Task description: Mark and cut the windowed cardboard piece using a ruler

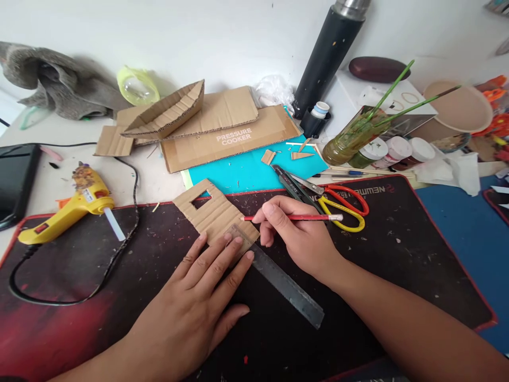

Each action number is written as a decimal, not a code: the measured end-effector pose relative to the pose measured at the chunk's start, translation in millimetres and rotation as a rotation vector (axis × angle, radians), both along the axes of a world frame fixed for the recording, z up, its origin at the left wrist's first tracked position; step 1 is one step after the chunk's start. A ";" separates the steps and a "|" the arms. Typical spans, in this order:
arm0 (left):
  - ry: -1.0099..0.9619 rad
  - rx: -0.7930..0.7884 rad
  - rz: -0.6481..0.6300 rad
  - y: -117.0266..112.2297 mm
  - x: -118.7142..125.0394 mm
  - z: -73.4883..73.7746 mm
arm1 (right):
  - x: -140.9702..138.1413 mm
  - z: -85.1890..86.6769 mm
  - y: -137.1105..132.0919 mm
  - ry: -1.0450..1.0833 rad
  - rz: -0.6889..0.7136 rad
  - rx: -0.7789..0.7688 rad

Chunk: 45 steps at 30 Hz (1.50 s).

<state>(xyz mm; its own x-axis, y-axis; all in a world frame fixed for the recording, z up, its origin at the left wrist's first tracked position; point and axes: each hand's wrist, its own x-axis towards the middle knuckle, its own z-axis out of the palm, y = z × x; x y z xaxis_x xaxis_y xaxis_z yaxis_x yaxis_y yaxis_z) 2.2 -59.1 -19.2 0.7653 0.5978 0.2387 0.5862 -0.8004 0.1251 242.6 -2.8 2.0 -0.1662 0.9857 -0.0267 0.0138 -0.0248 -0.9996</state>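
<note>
Cardboard piece: the flat brown corrugated cardboard piece with a rectangular cut-out (221,211) lies on the black, red-edged mat (358,302), at 12 to 1 o'clock from the left hand (210,281) and 9 o'clock from the right hand (296,228); long axis roughly 10 to 4.
Ruler: the dark, translucent straight ruler (288,284) overlaps the cardboard's 4 o'clock end, its length also running roughly 10 to 4.
Pencil tip: the slim red pencil with a white eraser (306,217) points to 9 o'clock, its tip at the cardboard beside the ruler's upper end; contact cannot be told.
Nearer hand: left, fingertips on cardboard and ruler.
Left pose: palm down, fingers spread toward 1 o'clock, gripping nothing.
Right pose: curled, thumb and fingers pinching the pencil, forearm entering from 4 o'clock.
</note>
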 end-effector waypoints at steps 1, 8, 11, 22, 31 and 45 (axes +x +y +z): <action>0.006 0.008 -0.005 0.1 -0.5 -0.1 | 0.1 0.0 -0.4 0.013 0.003 -0.025; -0.025 0.012 0.013 0.2 1.9 -0.7 | 0.6 -1.9 0.5 0.014 -0.019 -0.077; -0.028 0.015 0.022 0.0 2.4 -0.7 | 0.6 -2.3 0.7 -0.018 -0.020 -0.088; 0.005 0.007 -0.001 0.2 0.8 0.6 | -0.6 -2.4 -0.8 -0.087 0.016 -0.069; -0.017 -0.009 0.017 -0.4 1.6 -0.4 | 0.0 -2.4 -1.3 -0.094 0.021 -0.068; -0.016 -0.013 0.008 -0.6 -0.1 -0.4 | 0.0 -0.8 -0.4 -0.119 0.019 -0.058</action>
<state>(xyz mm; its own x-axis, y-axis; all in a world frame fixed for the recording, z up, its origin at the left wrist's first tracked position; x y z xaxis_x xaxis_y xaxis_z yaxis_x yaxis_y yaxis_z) 2.1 -59.7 -19.7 0.7565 0.6071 0.2433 0.5905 -0.7939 0.1450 242.7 -3.1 1.2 -0.1774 0.9786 -0.1040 0.1329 -0.0809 -0.9878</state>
